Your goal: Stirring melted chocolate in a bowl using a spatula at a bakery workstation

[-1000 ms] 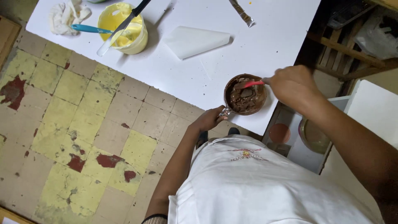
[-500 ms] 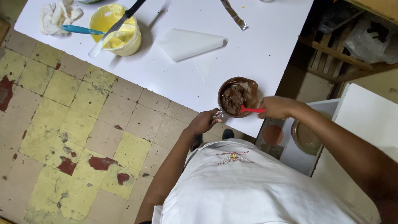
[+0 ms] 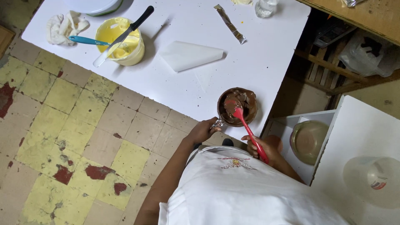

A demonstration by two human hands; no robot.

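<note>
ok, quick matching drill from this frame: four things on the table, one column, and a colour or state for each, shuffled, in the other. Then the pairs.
Things:
1. spatula
2. small pot
3. tub
4. piping bag

Colour or state:
A. lies flat, white
B. red, in the right hand
C. holds yellow cream, with a knife across it
D. holds brown mix, left hand at its handle

Pairs: 1-B, 2-D, 3-C, 4-A

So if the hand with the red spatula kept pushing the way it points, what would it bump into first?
The right hand aims the red spatula up into the small pan. It would probably meet the brown mixture first, then the pan's far wall; depth is hard to judge.
</note>
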